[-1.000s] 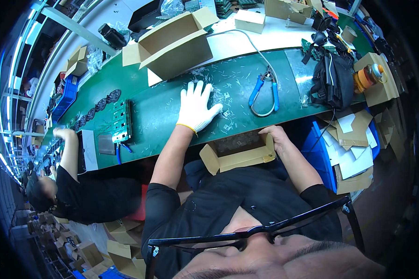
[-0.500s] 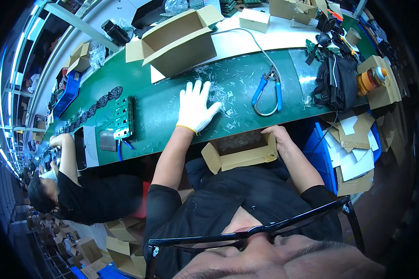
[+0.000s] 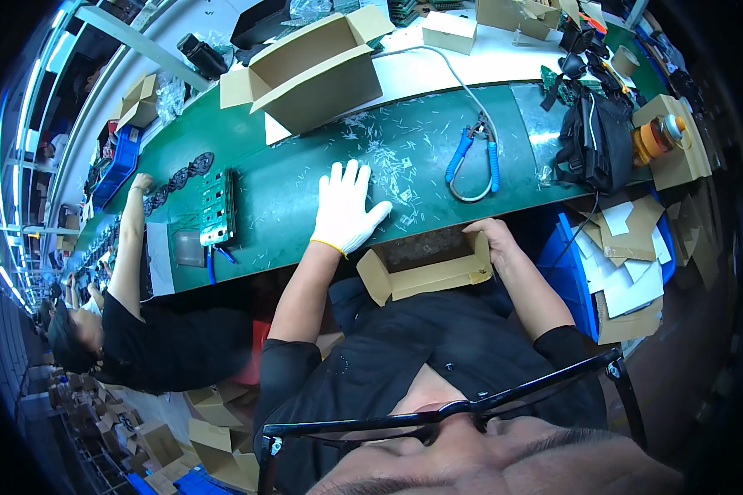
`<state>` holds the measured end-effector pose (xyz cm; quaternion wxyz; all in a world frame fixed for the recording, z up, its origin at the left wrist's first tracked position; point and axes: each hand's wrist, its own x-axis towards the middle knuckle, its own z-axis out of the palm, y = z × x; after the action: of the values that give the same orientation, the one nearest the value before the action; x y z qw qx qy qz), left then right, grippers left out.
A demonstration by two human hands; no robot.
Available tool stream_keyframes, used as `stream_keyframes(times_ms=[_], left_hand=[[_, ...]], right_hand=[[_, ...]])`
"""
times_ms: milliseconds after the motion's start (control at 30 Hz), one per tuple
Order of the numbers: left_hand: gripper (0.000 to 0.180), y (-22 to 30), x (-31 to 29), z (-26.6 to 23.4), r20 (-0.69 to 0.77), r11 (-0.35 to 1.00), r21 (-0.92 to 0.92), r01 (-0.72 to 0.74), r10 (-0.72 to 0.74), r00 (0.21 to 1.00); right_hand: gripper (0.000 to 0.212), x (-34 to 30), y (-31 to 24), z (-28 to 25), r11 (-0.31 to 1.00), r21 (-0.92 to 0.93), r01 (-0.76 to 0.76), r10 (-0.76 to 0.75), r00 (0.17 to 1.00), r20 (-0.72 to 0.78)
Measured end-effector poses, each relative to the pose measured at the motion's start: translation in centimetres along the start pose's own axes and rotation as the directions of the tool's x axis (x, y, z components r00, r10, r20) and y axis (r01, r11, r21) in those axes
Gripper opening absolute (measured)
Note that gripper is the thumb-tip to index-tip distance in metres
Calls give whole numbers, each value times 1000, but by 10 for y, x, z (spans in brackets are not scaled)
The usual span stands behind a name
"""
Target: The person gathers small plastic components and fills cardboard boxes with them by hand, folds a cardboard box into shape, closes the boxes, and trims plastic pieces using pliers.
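My left hand [image 3: 344, 211], in a white knitted glove, lies palm down near the front edge of the green mat [image 3: 276, 223], fingers outstretched. Small pale clippings [image 3: 396, 173] are scattered ahead of it and to its right. Bare, my right hand [image 3: 494, 238] grips the right end of an open cardboard box [image 3: 442, 283], its thumb at the rim. This box is held against the bench edge, in front of my body, and small bits seem to cover its bottom. Right of the clippings lie blue-handled cutting pliers [image 3: 470, 157] with a grey cable looped round.
A large open carton [image 3: 322, 91] stands at the back. Green circuit boards [image 3: 217, 206] lie to the left, beside a co-worker's outstretched arm [image 3: 130, 239]. A black bag [image 3: 594, 144] sits at the right, above a blue bin [image 3: 574, 276] of cardboard scraps.
My left hand has slid back over the mat toward the bench edge and the box. My right hand stays on the box. The co-worker's arm has stretched farther over the bench.
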<state>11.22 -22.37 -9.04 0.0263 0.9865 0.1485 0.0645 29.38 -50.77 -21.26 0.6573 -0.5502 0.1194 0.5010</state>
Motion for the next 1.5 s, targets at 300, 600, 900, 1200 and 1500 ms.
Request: stream_keyframes(times_ms=[300,600,900,1200,1500], left_hand=[[80,9,4,-8,81,999,-25,-21,23,996],[79,45,-30,-22,165,978,-176,-109,139,976],[68,67,-21,-36,-150,911,-159,-381,359,921],[73,87,-36,-48,144,832,-373,-411,489,860],[84,58,31,-23,141,983,-161,-85,108,984]], right_hand=[[30,3,4,1,999,23,46,-45,999,-11],[30,-1,0,3,999,36,5,-5,1000,-2],[31,-2,-1,3,999,36,-29,29,1000,6],[26,5,9,-4,998,43,52,-52,999,-2],[22,4,5,1,998,49,37,-37,999,-1]])
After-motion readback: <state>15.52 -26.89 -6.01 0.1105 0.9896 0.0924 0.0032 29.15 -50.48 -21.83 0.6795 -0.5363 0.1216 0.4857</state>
